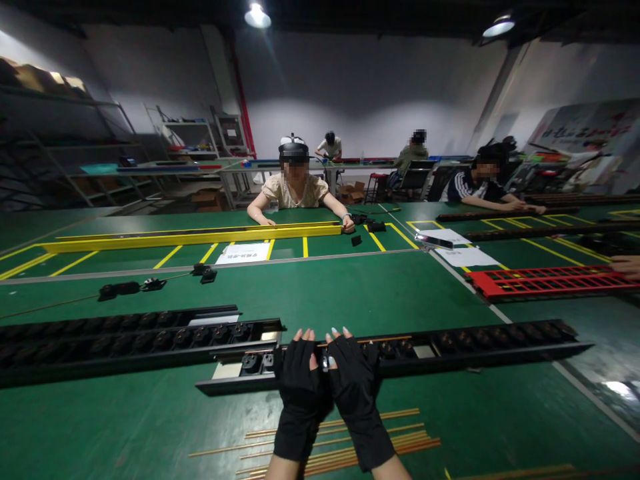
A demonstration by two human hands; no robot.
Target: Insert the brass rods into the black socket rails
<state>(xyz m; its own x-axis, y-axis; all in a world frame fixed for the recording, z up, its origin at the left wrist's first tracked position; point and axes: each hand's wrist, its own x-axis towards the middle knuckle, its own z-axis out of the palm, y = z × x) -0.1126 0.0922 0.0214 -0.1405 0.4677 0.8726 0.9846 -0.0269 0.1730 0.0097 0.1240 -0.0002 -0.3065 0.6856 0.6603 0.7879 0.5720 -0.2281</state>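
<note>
Both of my hands, in black fingerless gloves, grip a long black channel [480, 348] lying crosswise on the green table. My left hand [299, 367] lies over its left part, fingers reaching across the far wall and thumb tip inside. Close beside it, my right hand [351, 365] grips the same channel, its thumb near a small shiny piece. Black socket-like modules [251, 363] sit in a row inside the channel. A thin copper-coloured strip [395, 340] runs along its far side. What lies beneath my palms is hidden.
Several thin brass rods [400, 440] lie under my forearms. More filled black channels [150, 340] are at the left, and small black parts [125, 288] on a rod lie behind them. A co-worker [295, 183] sits opposite at a yellow channel [200, 237]. A red frame [545, 281] is at right.
</note>
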